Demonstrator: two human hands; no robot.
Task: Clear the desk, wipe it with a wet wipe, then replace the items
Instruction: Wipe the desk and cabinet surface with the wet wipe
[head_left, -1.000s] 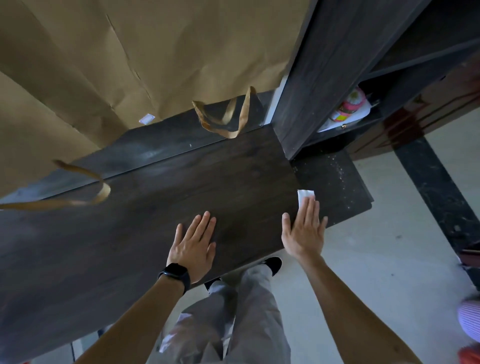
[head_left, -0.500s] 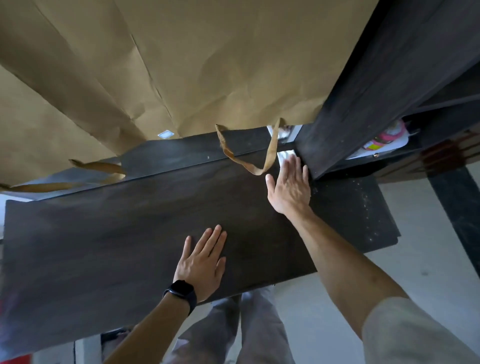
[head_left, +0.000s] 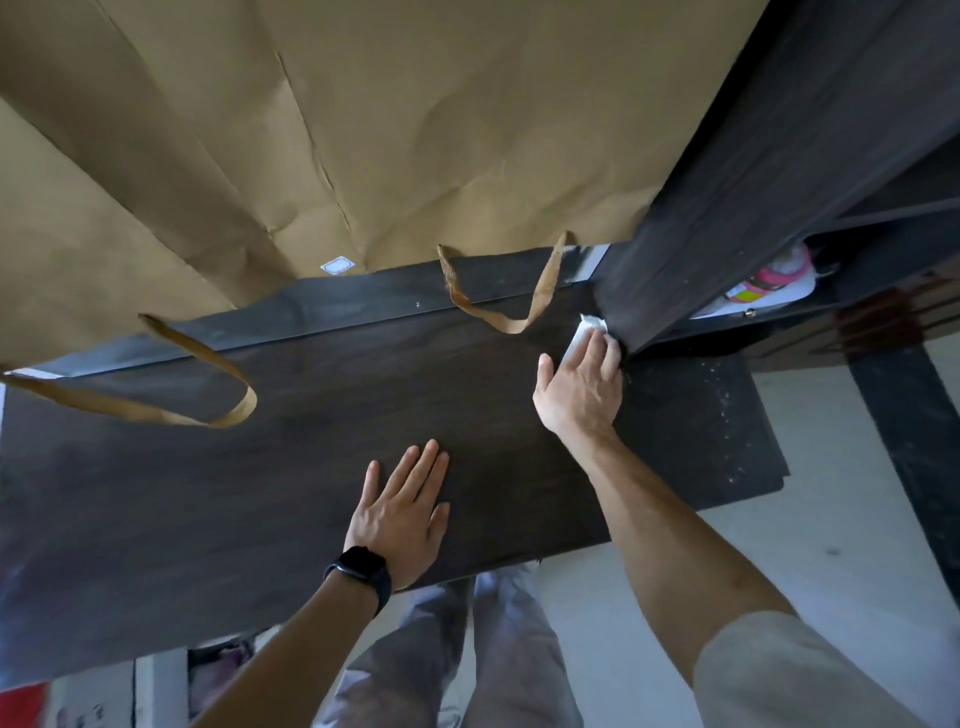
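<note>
The dark wooden desk (head_left: 260, 493) fills the middle of the head view. My right hand (head_left: 582, 389) presses a white wet wipe (head_left: 587, 332) flat onto the desk's far right corner, against the foot of a dark upright panel (head_left: 727, 208). Only the wipe's far end shows beyond my fingers. Wearing a black wristband, my left hand (head_left: 402, 514) lies flat with straight fingers on the desk near its front edge.
Large brown paper bags (head_left: 363, 130) stand along the desk's back, and their handles (head_left: 509, 312) droop onto the top. To the right, a lower dark board (head_left: 691, 431) carries pale specks. A pink and white item (head_left: 774, 275) lies on the shelf behind the panel.
My right hand slid the wipe from the desk's front right edge to the back corner by the panel. The left hand stayed flat in place.
</note>
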